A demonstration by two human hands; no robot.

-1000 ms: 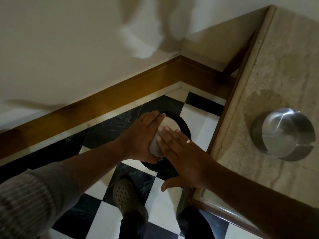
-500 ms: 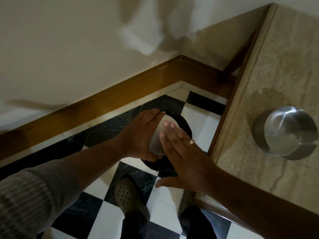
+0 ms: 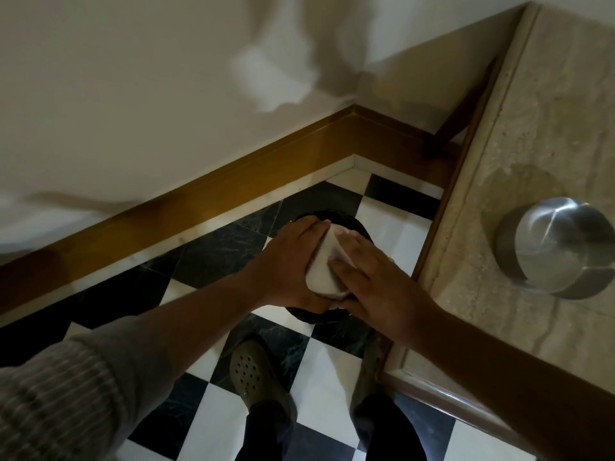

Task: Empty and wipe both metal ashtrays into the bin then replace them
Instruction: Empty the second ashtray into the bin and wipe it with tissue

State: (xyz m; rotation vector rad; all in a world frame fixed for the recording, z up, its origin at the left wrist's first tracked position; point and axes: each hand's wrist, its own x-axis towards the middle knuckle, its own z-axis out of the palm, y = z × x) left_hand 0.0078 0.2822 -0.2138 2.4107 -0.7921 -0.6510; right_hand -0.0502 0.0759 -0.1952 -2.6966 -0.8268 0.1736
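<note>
Over a round black bin (image 3: 362, 229) on the checkered floor, my left hand (image 3: 293, 261) grips a pale metal ashtray (image 3: 323, 268), tilted and blurred. My right hand (image 3: 376, 281) lies flat against its near face, fingers spread across it, thumb tucked out of sight below. Whether a cloth sits under those fingers cannot be told. The second metal ashtray (image 3: 559, 247) stands upright on the beige stone counter (image 3: 549, 111) at the right, untouched.
The bin stands in a floor corner, with a wooden skirting board (image 3: 233, 181) behind and the counter's edge (image 3: 442, 227) close on its right. My feet in grey clogs (image 3: 256, 377) stand just before the bin.
My right hand has slid down across the ashtray, towards me, and its thumb has tucked under. My left hand keeps the ashtray over the bin.
</note>
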